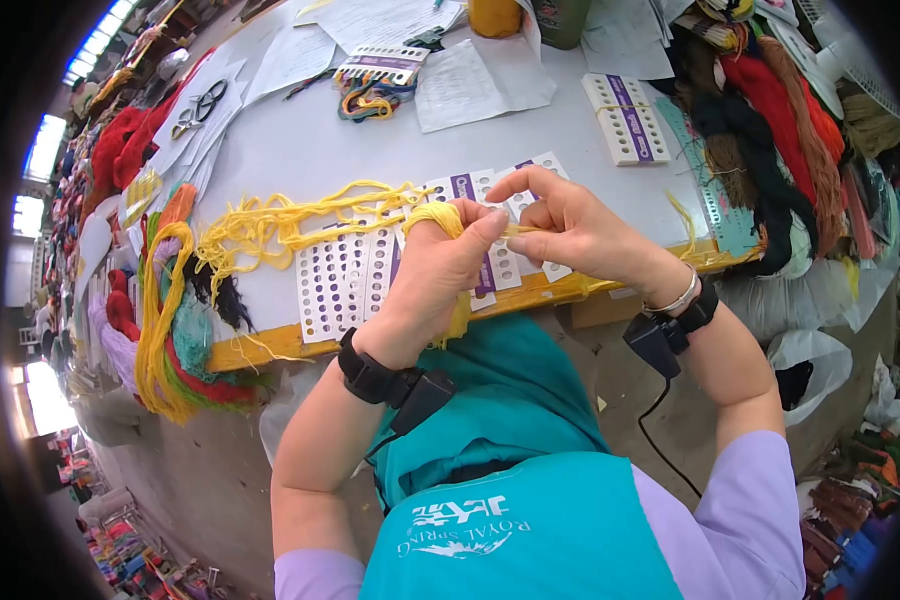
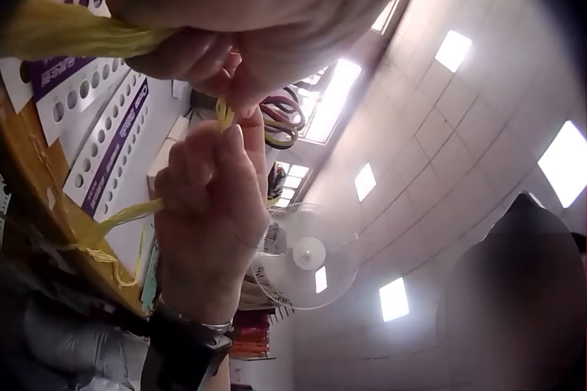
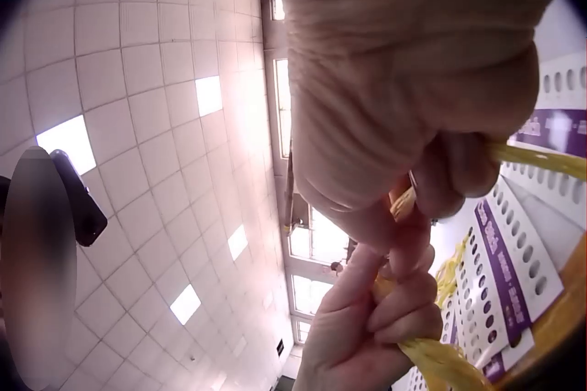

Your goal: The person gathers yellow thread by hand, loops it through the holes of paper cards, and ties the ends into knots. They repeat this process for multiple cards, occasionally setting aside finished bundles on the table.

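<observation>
Yellow thread [image 1: 295,222] runs across the table from the left and passes through my left hand [image 1: 432,270], a bundle of it hanging below the palm. My right hand [image 1: 582,232] faces it, pinching a short stretch of the same thread between thumb and fingers. In the left wrist view, thin strands of yellow thread [image 2: 225,114] span the small gap between the fingertips of both hands. A loose tail of thread also leaves the right hand there. Beneath the hands lie white punched cards [image 1: 332,285] with purple bands, partly hidden by them.
A banded stack of cards [image 1: 626,120] sits at the back right, and a card with coloured threads [image 1: 378,75] at the back. Scissors [image 1: 208,100] rest on papers at left. Coloured hanks [image 1: 170,320] hang over the left edge; dark and red hanks [image 1: 770,130] lie right.
</observation>
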Tool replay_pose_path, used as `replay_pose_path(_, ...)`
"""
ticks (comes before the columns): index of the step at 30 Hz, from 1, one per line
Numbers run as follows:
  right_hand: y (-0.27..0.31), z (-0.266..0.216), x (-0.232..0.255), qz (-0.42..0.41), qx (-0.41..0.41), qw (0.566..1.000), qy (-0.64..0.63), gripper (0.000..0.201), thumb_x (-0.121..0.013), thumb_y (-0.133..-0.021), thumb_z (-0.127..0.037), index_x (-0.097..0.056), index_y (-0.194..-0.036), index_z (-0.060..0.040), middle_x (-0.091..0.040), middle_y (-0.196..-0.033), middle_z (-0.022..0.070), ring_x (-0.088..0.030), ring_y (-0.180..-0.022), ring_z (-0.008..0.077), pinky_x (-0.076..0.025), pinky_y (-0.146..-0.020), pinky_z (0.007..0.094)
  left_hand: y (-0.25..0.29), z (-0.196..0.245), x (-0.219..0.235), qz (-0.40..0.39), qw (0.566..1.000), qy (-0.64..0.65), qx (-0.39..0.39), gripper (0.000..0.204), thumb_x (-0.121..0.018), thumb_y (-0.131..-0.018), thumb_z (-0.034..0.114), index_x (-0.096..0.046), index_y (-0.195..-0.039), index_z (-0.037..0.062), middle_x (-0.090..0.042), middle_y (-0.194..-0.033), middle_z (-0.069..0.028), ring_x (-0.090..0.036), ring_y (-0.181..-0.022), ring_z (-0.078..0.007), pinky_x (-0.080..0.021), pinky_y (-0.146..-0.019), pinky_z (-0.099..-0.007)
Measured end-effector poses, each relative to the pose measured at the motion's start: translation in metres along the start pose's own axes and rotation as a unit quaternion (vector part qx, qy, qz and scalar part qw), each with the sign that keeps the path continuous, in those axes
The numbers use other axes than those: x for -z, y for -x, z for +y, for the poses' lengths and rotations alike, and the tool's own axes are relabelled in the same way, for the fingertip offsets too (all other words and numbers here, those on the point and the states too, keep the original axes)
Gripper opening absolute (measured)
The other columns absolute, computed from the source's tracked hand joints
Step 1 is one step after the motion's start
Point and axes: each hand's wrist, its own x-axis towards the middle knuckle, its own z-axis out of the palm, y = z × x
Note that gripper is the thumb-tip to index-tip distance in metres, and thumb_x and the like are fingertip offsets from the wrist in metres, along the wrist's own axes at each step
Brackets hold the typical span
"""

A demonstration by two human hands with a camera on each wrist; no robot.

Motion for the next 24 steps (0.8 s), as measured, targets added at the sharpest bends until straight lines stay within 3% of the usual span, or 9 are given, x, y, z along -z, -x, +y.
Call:
replay_pose_path(2, 0.002, 0.001, 0.006, 0.035, 0.003, 0.997, 0.072, 0.032, -0.065, -0.091, -0.004, -0.055, -0.122, -0.0026, -0.06, -0.071, -0.0026, -0.051, -0.065, 0.0025, -0.039, -0.061, 0.0174, -0.007, -0.007, 0.0, 0.013, 1.0, 0.001, 0.01, 0.022, -0.067, -0.096, 0.028, -0.061, -0.097, 0.0065, -0.05, -0.073, 0.007, -0.038, -0.057, -0.0001, -0.03, -0.049, -0.0183)
replay_pose_path(5, -0.001, 0.013, 0.001, 0.131, 0.033, 0.976, 0.17, 0.018, -0.068, -0.089, -0.011, -0.065, -0.103, 0.0004, -0.062, -0.068, 0.0043, -0.056, -0.063, 0.0078, -0.045, -0.059, 0.0238, -0.015, -0.013, -0.003, 0.017, 0.999, 0.025, 0.026, 0.022, -0.064, -0.098, 0.027, -0.06, -0.098, 0.0056, -0.05, -0.074, 0.0066, -0.034, -0.055, -0.0006, -0.028, -0.048, -0.0187)
replay_pose_path(7, -0.007, 0.021, 0.001, 0.191, 0.071, 0.968, 0.147, 0.014, -0.069, -0.088, -0.012, -0.067, -0.095, 0.0008, -0.064, -0.069, 0.0056, -0.057, -0.063, 0.0082, -0.046, -0.059, 0.0247, -0.022, -0.012, -0.003, 0.02, 0.998, 0.038, 0.037, 0.021, -0.061, -0.101, 0.026, -0.058, -0.098, 0.0053, -0.051, -0.075, 0.0051, -0.029, -0.052, -0.0015, -0.025, -0.047, -0.0191)
replay_pose_path(10, -0.021, 0.038, 0.013, 0.264, 0.067, 0.953, 0.136, 0.015, -0.069, -0.088, -0.013, -0.069, -0.09, 0.0012, -0.067, -0.072, 0.0074, -0.059, -0.063, 0.0089, -0.048, -0.059, 0.0259, -0.03, -0.01, -0.002, 0.07, 0.995, 0.056, 0.048, 0.026, -0.059, -0.101, 0.025, -0.06, -0.108, 0.0001, -0.065, -0.099, -0.0062, -0.031, -0.053, -0.0031, -0.028, -0.048, -0.0197)
replay_pose_path(11, -0.027, 0.045, 0.02, 0.286, 0.054, 0.947, 0.136, 0.015, -0.069, -0.088, -0.014, -0.069, -0.09, 0.0013, -0.068, -0.073, 0.008, -0.059, -0.064, 0.0092, -0.048, -0.06, 0.0262, -0.032, -0.009, -0.003, 0.078, 0.993, 0.076, 0.054, 0.028, -0.059, -0.101, 0.025, -0.059, -0.112, -0.0013, -0.064, -0.108, -0.01, -0.032, -0.054, -0.0038, -0.03, -0.049, -0.0202)
replay_pose_path(14, -0.045, 0.068, 0.036, 0.264, 0.022, 0.96, 0.095, 0.015, -0.067, -0.092, -0.014, -0.067, -0.092, 0.0009, -0.064, -0.073, 0.0, -0.053, -0.065, 0.0035, -0.044, -0.058, 0.0219, -0.035, -0.004, -0.012, 0.097, 0.985, 0.12, 0.076, 0.035, -0.059, -0.1, 0.023, -0.056, -0.122, -0.0046, -0.06, -0.13, -0.019, -0.036, -0.057, -0.0061, -0.035, -0.053, -0.022)
replay_pose_path(16, -0.049, 0.073, 0.035, 0.27, -0.002, 0.956, 0.114, 0.017, -0.067, -0.09, -0.016, -0.068, -0.091, 0.0006, -0.066, -0.072, 0.0051, -0.058, -0.064, 0.0087, -0.046, -0.058, 0.0258, -0.035, -0.003, -0.018, 0.105, 0.981, 0.129, 0.096, 0.038, -0.059, -0.099, 0.021, -0.054, -0.125, -0.0055, -0.057, -0.135, -0.0217, -0.039, -0.059, -0.0075, -0.037, -0.055, -0.0237)
replay_pose_path(24, -0.033, 0.075, 0.033, 0.262, -0.036, 0.96, 0.094, 0.019, -0.064, -0.091, -0.018, -0.064, -0.09, 0.0007, -0.066, -0.07, 0.0062, -0.06, -0.063, 0.0112, -0.048, -0.059, 0.0283, -0.028, -0.002, -0.028, 0.123, 0.976, 0.138, 0.111, 0.038, -0.059, -0.098, 0.019, -0.051, -0.126, -0.0064, -0.057, -0.132, -0.0215, -0.042, -0.061, -0.01, -0.04, -0.057, -0.0271)
